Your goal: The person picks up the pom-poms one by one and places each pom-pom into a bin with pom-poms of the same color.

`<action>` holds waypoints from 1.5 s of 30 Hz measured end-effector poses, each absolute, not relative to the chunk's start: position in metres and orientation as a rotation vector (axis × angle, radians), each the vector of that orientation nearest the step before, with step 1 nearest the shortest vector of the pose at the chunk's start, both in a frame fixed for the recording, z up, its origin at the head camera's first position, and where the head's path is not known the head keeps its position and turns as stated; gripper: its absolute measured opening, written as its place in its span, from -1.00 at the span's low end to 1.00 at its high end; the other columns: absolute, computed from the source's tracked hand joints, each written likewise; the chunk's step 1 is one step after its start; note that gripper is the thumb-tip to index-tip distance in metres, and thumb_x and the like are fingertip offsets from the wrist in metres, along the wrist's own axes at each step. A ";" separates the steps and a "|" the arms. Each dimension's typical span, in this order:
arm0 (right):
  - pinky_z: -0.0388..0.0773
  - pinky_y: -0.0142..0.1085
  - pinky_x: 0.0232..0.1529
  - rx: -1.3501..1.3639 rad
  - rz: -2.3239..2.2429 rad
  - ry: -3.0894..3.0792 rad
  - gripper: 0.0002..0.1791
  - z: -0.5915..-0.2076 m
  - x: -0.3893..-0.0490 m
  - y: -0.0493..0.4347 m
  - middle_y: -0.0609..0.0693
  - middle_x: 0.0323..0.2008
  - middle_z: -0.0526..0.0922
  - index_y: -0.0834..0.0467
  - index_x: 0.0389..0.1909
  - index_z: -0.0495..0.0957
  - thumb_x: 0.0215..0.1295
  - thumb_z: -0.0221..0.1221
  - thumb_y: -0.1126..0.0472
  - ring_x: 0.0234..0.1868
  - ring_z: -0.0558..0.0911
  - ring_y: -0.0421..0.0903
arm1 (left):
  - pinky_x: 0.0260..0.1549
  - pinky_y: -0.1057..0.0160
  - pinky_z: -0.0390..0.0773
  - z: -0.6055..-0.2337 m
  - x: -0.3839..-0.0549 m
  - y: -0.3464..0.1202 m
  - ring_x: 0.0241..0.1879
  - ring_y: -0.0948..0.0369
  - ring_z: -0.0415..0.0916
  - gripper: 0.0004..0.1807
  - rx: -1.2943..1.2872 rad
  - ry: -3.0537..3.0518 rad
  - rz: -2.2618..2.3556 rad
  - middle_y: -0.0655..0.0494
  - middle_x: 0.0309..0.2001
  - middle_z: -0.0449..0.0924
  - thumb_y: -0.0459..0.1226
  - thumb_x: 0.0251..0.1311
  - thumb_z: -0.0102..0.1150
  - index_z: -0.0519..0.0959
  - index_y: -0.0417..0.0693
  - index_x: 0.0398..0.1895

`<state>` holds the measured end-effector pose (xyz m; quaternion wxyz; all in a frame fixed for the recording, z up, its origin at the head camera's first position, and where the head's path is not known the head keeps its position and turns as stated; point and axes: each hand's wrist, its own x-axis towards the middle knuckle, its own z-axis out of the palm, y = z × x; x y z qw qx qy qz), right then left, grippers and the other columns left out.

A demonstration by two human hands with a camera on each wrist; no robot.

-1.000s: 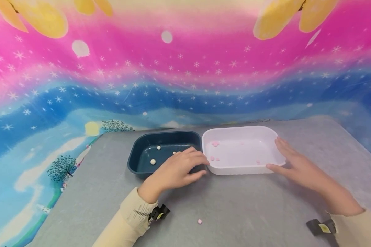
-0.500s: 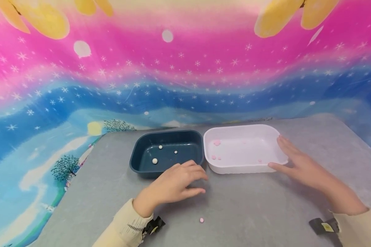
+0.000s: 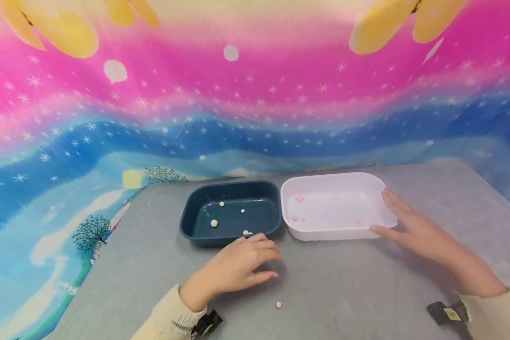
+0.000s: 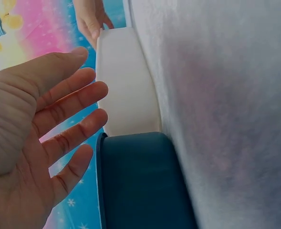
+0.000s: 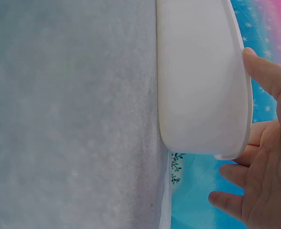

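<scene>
My left hand (image 3: pixel 240 267) hovers over the grey table just in front of a dark teal tub (image 3: pixel 229 242), fingers loosely spread with nothing between them; the left wrist view shows its bare palm. Small cream balls (image 3: pixel 214 223) lie inside that tub. Beside it stands a white tub (image 3: pixel 335 233) with several pink pieces (image 3: pixel 299 198) scattered on its floor. My right hand (image 3: pixel 420 236) rests against the white tub's right end, its thumb (image 5: pixel 262 64) at the near rim and its fingers along the side. A lone pink ball (image 3: pixel 278 305) lies on the table, nearer me than the left hand.
The two tubs stand side by side near the back of the grey table (image 3: pixel 344 293). Behind them hangs a colourful cloth (image 3: pixel 255 108) with snowflakes. Each wrist wears a black camera mount, such as the left mount (image 3: pixel 207 324).
My left hand has drawn back from over the teal tub's front right corner towards me, uncovering more cream balls inside. The right hand stays at the white tub.
</scene>
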<state>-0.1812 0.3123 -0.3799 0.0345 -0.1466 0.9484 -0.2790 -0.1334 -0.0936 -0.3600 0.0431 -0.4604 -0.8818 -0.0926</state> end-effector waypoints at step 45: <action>-0.18 0.42 0.39 -0.472 -0.853 2.923 0.11 -0.378 -0.181 0.312 0.10 0.60 -0.41 0.16 0.60 -0.30 0.35 0.17 -0.21 0.57 -0.27 0.33 | -0.26 0.50 0.40 -0.381 -0.115 -0.085 0.01 0.46 0.46 -0.88 -1.652 -2.793 -0.206 0.53 -0.12 0.60 -0.01 0.27 0.27 0.69 0.33 -0.18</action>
